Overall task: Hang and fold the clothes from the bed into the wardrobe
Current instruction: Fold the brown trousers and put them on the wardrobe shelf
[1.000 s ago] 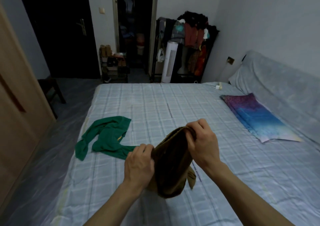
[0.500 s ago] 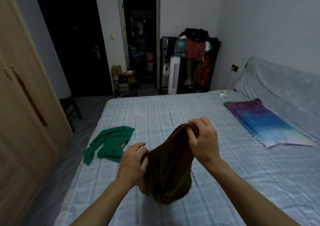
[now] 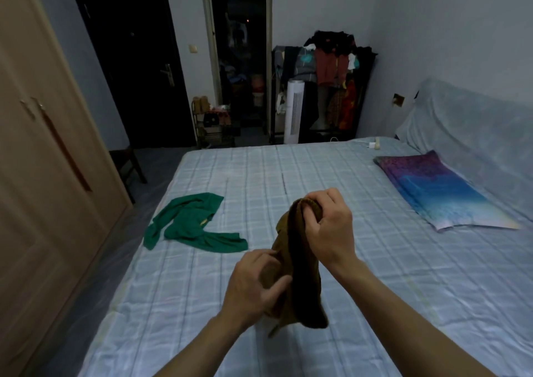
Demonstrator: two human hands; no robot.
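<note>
- Since half a second ago the left hand [image 3: 253, 284] has slid lower down the brown knitted garment [image 3: 304, 290], pinching its side fold.
- Right hand [image 3: 328, 229] grips the garment's top edge, fingers curled, above the pale checked bed [image 3: 389, 304].
- Green long-sleeved top [image 3: 193, 226] lies crumpled on the bed's left side.
- Purple-blue pillow [image 3: 441, 194] lies farther right; beige wooden wardrobe [image 3: 43, 174] stands at left.

No text, label, brand or number can be read anywhere in the view — the room is dim and fine detail is soft. A small yellow mark on the green garment [image 3: 190, 228] could be a tag or a print — it is too small to make out.
</note>
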